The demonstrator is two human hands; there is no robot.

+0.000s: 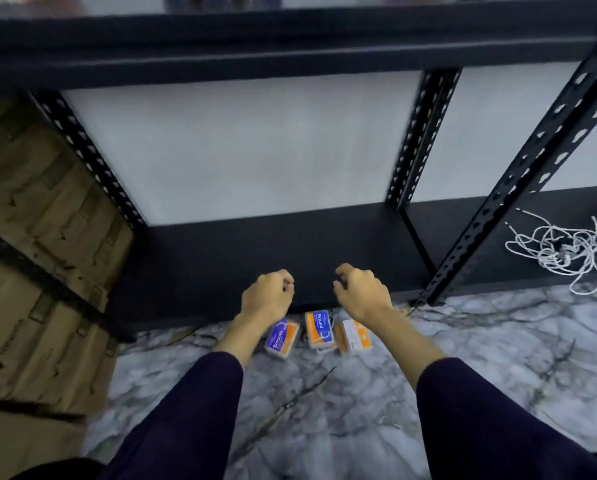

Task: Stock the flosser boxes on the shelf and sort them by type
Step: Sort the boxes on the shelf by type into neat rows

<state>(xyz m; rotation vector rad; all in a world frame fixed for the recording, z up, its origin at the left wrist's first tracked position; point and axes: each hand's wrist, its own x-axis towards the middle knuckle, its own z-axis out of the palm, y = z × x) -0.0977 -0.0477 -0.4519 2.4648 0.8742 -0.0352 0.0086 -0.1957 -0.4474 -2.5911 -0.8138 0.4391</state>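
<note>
Down on the marble-pattern floor (pixel 324 410), right at the front edge of the black bottom shelf (pixel 273 244), there are three flosser boxes lined up side by side. The left one, the Smooth box (pixel 282 338), is blue and orange and tilted a bit. The middle one, the Round box (pixel 320 329), has the same colours and sits pretty much straight. The third box (pixel 353 336) on the right is mostly white and orange, and its label is too blurry to read.

Both hands hover above the boxes, over the shelf's front lip, not touching any of them. The left hand (pixel 267 295) has its fingers curled in loosely, almost a soft fist, holding nothing. The right hand (pixel 361 292) is curled too but a little more open, also empty. Dark sleeves cover both forearms.

The shelf board itself has nothing on it in this bay. A tangle of white cord (pixel 560 252) lies on the next bay over to the right, past the perforated black upright (pixel 518 174). Cardboard boxes (pixel 37 237) are stacked off to the left of the rack.
</note>
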